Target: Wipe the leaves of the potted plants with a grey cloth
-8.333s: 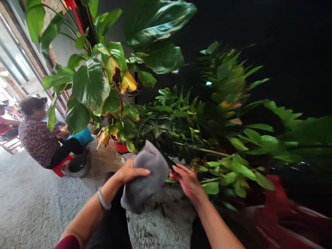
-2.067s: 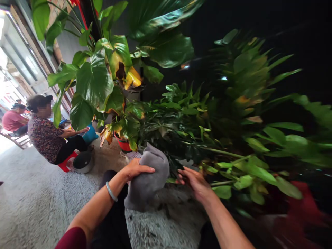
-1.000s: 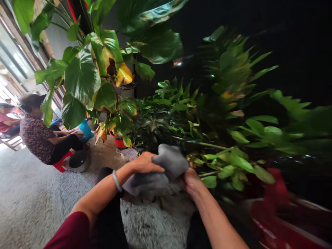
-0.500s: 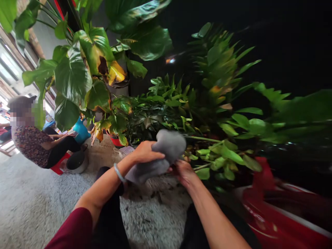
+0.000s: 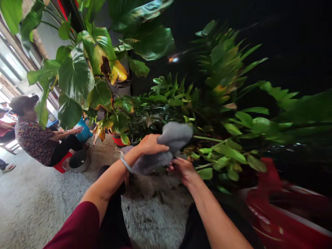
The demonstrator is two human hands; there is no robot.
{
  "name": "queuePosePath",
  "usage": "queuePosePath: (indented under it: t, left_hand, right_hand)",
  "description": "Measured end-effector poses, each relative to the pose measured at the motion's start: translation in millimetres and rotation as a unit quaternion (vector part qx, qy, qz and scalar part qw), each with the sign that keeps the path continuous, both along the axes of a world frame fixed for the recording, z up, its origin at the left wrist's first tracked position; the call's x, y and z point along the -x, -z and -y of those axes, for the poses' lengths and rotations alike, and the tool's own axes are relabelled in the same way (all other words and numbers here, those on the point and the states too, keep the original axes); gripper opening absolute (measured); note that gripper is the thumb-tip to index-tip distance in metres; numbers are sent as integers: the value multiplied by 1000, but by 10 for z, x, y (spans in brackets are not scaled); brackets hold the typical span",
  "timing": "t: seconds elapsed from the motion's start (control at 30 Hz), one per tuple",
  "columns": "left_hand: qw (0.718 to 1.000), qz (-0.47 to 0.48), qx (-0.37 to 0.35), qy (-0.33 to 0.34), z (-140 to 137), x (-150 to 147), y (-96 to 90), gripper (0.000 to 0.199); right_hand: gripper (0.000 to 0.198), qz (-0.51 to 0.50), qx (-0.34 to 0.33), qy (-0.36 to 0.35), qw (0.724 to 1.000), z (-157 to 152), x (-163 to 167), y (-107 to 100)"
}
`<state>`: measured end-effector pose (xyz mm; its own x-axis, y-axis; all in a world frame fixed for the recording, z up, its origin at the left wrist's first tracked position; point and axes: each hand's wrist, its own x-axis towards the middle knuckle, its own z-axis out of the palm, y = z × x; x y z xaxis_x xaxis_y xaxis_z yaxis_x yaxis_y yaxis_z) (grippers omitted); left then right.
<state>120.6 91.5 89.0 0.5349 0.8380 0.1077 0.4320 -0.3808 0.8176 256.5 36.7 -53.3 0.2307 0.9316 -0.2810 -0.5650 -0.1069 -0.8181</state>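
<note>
rough grey concrete floor (image 5: 49, 204), bright daylight coming through some slanted panes (image 5: 9, 57) on the left, bit of grey wall (image 5: 53, 41) nearby, little red stool (image 5: 61, 165), far right basically pitch black

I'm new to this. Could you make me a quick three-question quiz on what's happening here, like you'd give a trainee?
1. What does the camera wearer's left hand hold?
A) a brush
B) a grey cloth
C) a watering can

2. True or false: the large plant at upper left has only green leaves.

3. Fill in: the seated person in the patterned top is on a ___ stool.

Key: 1. B. 2. False; the large plant also has a yellow leaf. 3. Red.
</note>
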Motion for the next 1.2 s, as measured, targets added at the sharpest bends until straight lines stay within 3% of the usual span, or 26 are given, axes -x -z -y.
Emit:
queuePosePath:
  t: [0.07, 0.13, 0.23, 0.33, 0.4, 0.47, 0.57, 0.63, 0.67, 0.73, 0.83, 0.9, 0.93, 1.0, 1.13, 1.2]
  left_hand:
    - [999, -39, 15, 33, 200, 313, 118, 13]
    - [998, 6, 56, 39, 364, 623, 23, 22]
    - [989, 131, 2, -75, 302, 864, -399, 31]
    - [958, 213, -74, -180, -87, 831, -672, 34]
    - [944, 229, -69, -226, -291, 759, -549, 30]
    - [948, 195, -17, -249, -283, 726, -194, 21]
    - [960, 151, 91, -220, 113, 815, 433, 16]
    - [959, 165, 163, -162, 422, 946, 632, 22]
    - [955, 184, 173, -154, 523, 1017, 621, 26]
    - [948, 225, 135, -179, 554, 1137, 398, 34]
    - [925, 281, 13, -257, 229, 1191, -132, 39]
    - [903, 317, -24, -290, -41, 1129, -327, 39]
    - [898, 323, -16, -299, -131, 1080, -327, 36]
    - [904, 301, 46, -300, -163, 986, -140, 28]
    - [931, 217, 200, -215, 253, 1000, 462, 19]
    - [929, 229, 217, -194, 442, 1107, 522, 23]
  right_hand:
    - [31, 2, 9, 2, 1000, 18, -34, 17]
    - [32, -1, 8, 3, 1000, 38, -52, 15]
    - [37, -10, -5, 4, 1000, 50, -26, -28]
    - [43, -23, -14, 2, 1000, 32, 51, -78]
    - [45, -32, -16, 3, 999, 15, 102, -95]
    - [47, -37, -14, 11, 999, 10, 135, -96]
    - [49, -44, -7, 27, 999, 39, 143, -84]
    - [49, -48, 0, 33, 998, 75, 134, -82]
    - [48, -51, 2, 35, 998, 93, 133, -86]
    - [46, -56, 3, 36, 998, 114, 145, -111]
    - [44, -66, 0, 37, 997, 93, 215, -186]
    - [43, -74, -1, 36, 997, 49, 284, -249]
    - [42, -79, -1, 35, 996, 24, 318, -279]
    - [40, -87, -1, 31, 996, -14, 369, -326]
    - [37, -96, 7, 35, 995, 3, 360, -341]
    - [37, -98, 9, 38, 994, 45, 323, -321]
